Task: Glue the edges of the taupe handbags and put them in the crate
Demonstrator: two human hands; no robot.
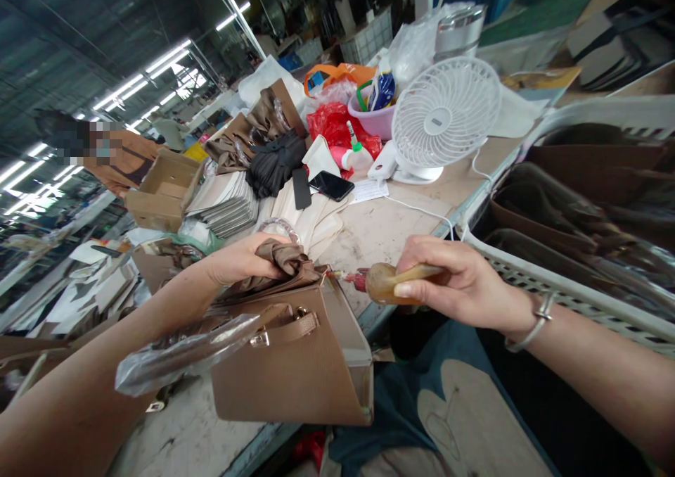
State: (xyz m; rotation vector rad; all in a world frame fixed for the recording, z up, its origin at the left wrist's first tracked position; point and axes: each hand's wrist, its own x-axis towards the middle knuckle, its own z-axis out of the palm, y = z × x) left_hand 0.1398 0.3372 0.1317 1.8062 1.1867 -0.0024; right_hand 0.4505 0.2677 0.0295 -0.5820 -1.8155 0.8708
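A brown handbag (279,364) lies at the table's front edge, its open side facing right and showing a pale inner panel. Its handle (190,354) is wrapped in clear plastic and points left. Bunched brown lining cloth (295,262) is gathered at the bag's top, and my left hand (253,259) is closed around it, fingers partly hidden by the folds. In my right hand (448,276) is an amber glue bottle (387,283) with a red nozzle. The nozzle tip is beside the bag's upper right corner; whether it touches is unclear.
A white fan (446,115), a phone (331,185) and a small bottle with a green cap (358,157) stand or lie behind. Stacked panels (226,206) are at the left. To the right, a white crate (574,290) holds brown bags. A person (121,153) is far left.
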